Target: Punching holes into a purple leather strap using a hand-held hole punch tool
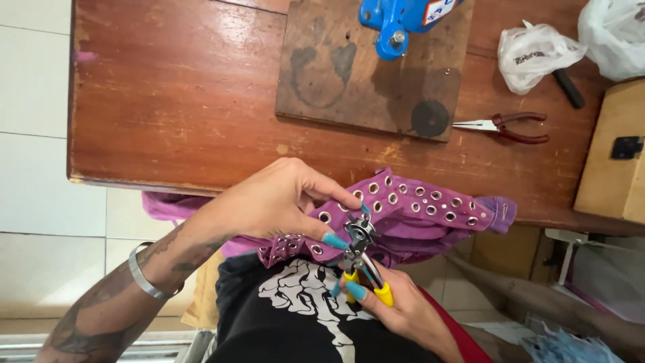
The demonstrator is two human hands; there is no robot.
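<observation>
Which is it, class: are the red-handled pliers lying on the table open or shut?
Open: the red-handled pliers lie on the wooden table with handles spread apart.

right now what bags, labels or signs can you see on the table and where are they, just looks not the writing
plastic bag: upper right of the wooden table, crumpled, white with dark print, a black handle sticking out beneath it.
second plastic bag: far top right corner, white, crumpled, cut off by the edge.
label: on the blue metal tool at top centre, white with red and blue markings, partly out of view.
no screens or signs show.
</observation>
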